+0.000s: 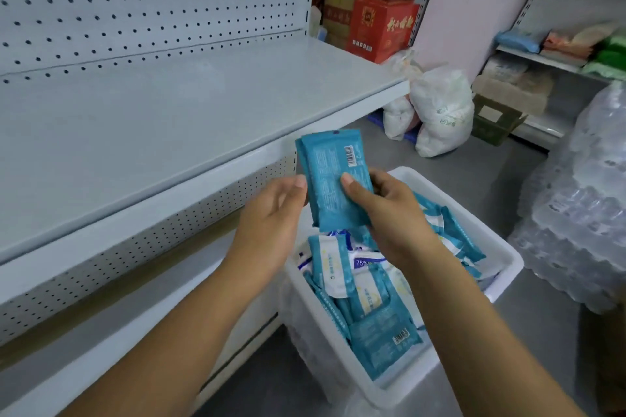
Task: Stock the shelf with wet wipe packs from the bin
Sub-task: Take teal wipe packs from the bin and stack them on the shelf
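The teal wet wipe pack (pixel 333 186) stands long-axis upright between the hands above the white bin (pixel 501 267), the right hand (pixel 379 210) pinching its face and the left hand (pixel 271 213) pinching its edge, with the shelf board (pixel 152 132) just beyond, nearer the left hand.

1. The light was soft, even and fairly bright, seemingly from above; no hard shadows fell around the gripped wet wipe pack (pixel 330 186)
2. The pack's barcode and the thumbs of the left hand (pixel 271 217) and right hand (pixel 389 213) were sharpest, though the small print was smeared
3. Left of the grip, the shelf (pixel 169 118) carried a dull sheen, with dim shadow under its front lip
4. Far right of the grip, the wrapped bottles (pixel 582 213) looked pale, glary and blurred
5. Wide-angle distortion bent the shelf edge and stretched the forearms below the grip
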A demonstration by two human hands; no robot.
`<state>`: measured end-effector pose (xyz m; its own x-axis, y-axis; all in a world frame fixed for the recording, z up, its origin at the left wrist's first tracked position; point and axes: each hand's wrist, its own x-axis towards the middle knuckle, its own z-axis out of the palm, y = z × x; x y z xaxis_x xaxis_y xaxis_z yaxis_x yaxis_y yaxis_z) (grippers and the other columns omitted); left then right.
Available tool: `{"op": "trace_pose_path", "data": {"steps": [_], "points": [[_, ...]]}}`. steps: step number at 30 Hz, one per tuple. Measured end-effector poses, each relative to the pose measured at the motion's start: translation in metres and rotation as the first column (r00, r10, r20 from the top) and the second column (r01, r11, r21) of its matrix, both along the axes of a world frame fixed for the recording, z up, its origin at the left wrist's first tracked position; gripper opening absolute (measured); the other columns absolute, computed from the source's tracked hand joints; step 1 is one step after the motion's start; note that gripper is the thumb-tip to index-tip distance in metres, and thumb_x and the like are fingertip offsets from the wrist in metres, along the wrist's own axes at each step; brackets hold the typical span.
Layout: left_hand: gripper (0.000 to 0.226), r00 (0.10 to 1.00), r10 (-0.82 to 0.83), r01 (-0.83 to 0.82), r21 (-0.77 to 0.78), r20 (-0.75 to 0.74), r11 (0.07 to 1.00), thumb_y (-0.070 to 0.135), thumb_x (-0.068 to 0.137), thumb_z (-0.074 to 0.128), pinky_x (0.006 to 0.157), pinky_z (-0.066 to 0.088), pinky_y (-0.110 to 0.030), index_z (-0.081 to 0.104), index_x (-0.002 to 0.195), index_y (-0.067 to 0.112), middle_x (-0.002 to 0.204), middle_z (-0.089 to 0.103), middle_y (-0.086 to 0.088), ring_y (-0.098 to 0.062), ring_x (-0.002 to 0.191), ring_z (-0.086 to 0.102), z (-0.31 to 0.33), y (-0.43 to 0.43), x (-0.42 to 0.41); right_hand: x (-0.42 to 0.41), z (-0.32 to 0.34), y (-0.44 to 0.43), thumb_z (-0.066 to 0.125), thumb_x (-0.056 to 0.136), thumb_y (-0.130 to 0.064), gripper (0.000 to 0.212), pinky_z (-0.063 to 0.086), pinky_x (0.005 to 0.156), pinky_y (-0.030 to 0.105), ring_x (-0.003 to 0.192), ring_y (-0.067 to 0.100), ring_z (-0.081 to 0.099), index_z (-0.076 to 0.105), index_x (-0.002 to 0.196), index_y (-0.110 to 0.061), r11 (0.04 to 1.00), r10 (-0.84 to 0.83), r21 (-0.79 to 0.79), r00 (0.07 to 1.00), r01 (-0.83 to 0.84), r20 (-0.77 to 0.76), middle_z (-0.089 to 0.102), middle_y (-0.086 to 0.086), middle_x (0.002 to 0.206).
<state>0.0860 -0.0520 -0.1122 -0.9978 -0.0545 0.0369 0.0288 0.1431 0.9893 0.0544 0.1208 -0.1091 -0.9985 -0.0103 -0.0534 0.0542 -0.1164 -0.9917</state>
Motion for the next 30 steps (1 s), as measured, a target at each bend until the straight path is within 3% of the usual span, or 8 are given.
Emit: {"op": "trace_pose_path", "data": {"steps": [2,5,11,17,21,23,26,30], "points": [[0.040,0.998,0.037,-0.034,0.071,-0.049,0.997,0.066,0.090,0.054,0.096,0.053,-0.041,0.066,0.110,0.033,0.109,0.074,0.011,-0.008,0.104,0.070,0.025,-0.019,-0.003,-0.005,0.022,-0.025,0.069,0.093,-0.026,0.028,0.055,0.094,0.045,0.106,0.027,0.071,0.067,0.118,-0.012,0.998,0.048,-0.026,0.997,-0.049,-0.056,0.075,0.009,0.113],[0.028,0.989,0.110,-0.100,0.101,-0.098,0.990,0.046,0.097,0.059,0.092,0.057,-0.047,0.067,0.108,0.022,0.101,0.077,0.004,-0.015,0.096,0.074,0.059,-0.055,-0.006,-0.011,0.049,-0.068,0.068,0.094,-0.025,0.032,0.052,0.100,0.047,0.111,0.028,0.069,0.066,0.122,-0.010,0.985,0.161,-0.049,0.979,-0.168,-0.127,0.073,0.010,0.117],[0.019,0.965,0.240,-0.220,0.174,-0.102,0.960,0.020,0.096,0.066,0.074,0.063,-0.034,0.066,0.109,0.007,0.098,0.078,-0.005,-0.018,0.088,0.076,0.098,-0.152,0.001,-0.019,0.080,-0.172,0.062,0.098,-0.023,0.025,0.055,0.098,0.044,0.108,0.024,0.070,0.069,0.119,-0.011,0.961,0.267,-0.001,0.935,-0.275,-0.232,0.075,0.006,0.113],[0.019,0.896,0.432,-0.407,0.194,-0.106,0.892,0.020,0.085,0.079,0.068,0.061,-0.028,0.069,0.098,0.010,0.095,0.078,-0.004,-0.018,0.087,0.076,0.106,-0.248,0.014,-0.021,0.088,-0.273,0.060,0.100,-0.018,0.023,0.055,0.097,0.045,0.106,0.029,0.071,0.070,0.115,-0.005,0.927,0.340,-0.095,0.920,-0.362,-0.194,0.075,0.012,0.111],[0.022,0.829,0.548,-0.539,0.106,-0.113,0.836,0.033,0.091,0.073,0.088,0.059,-0.043,0.070,0.104,0.015,0.102,0.076,-0.003,-0.024,0.098,0.072,0.099,-0.311,0.020,-0.022,0.095,-0.323,0.061,0.099,-0.018,0.018,0.059,0.089,0.039,0.100,0.026,0.073,0.068,0.113,-0.008,0.934,0.308,-0.138,0.939,-0.330,-0.155,0.075,0.010,0.108],[0.017,0.825,0.558,-0.545,0.131,-0.094,0.828,0.032,0.096,0.066,0.088,0.059,-0.042,0.067,0.107,0.020,0.105,0.074,-0.002,-0.025,0.103,0.070,0.090,-0.335,0.026,-0.020,0.099,-0.344,0.063,0.098,-0.019,0.015,0.060,0.081,0.032,0.094,0.020,0.074,0.068,0.111,-0.013,0.940,0.294,-0.118,0.936,-0.320,-0.196,0.077,0.004,0.101],[0.015,0.819,0.571,-0.530,0.313,-0.054,0.789,0.027,0.102,0.056,0.083,0.060,-0.041,0.063,0.114,0.021,0.113,0.074,-0.004,-0.023,0.104,0.071,0.078,-0.356,0.036,-0.015,0.100,-0.378,0.063,0.098,-0.017,0.009,0.058,0.071,0.022,0.086,0.011,0.073,0.068,0.104,-0.022,0.950,0.304,0.031,0.894,-0.311,-0.330,0.077,-0.004,0.093],[0.045,0.897,0.442,-0.328,0.631,-0.026,0.703,0.047,0.102,0.042,0.081,0.062,-0.038,0.060,0.130,0.017,0.123,0.071,-0.007,-0.023,0.113,0.069,0.084,-0.371,0.037,-0.004,0.094,-0.414,0.063,0.097,-0.014,0.020,0.056,0.087,0.022,0.100,0.006,0.070,0.070,0.116,-0.016,0.859,0.511,0.218,0.759,-0.463,-0.404,0.075,-0.006,0.109]]}}
